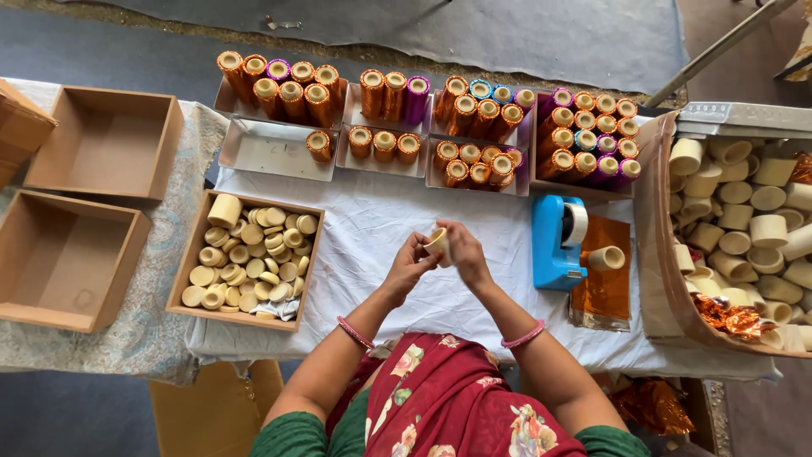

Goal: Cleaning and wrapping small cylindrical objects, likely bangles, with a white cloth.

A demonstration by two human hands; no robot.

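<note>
Over the white cloth on the table [372, 224], my left hand [411, 264] and my right hand [462, 252] meet around one small cream tube [438, 242]. Both hands pinch it, its open end facing up. A brown box of cream discs and short tubes [251, 258] lies to the left of my left hand. To the right of my right hand stands a blue tape dispenser [557, 241], with another cream tube [606, 257] lying on orange foil sheets [602, 292].
Trays of foil-wrapped tubes in orange, purple and blue [423, 127] line the far table edge. A large box of bare cream tubes [744, 228] stands at right. Two empty brown boxes [85, 203] sit at left on a patterned cloth.
</note>
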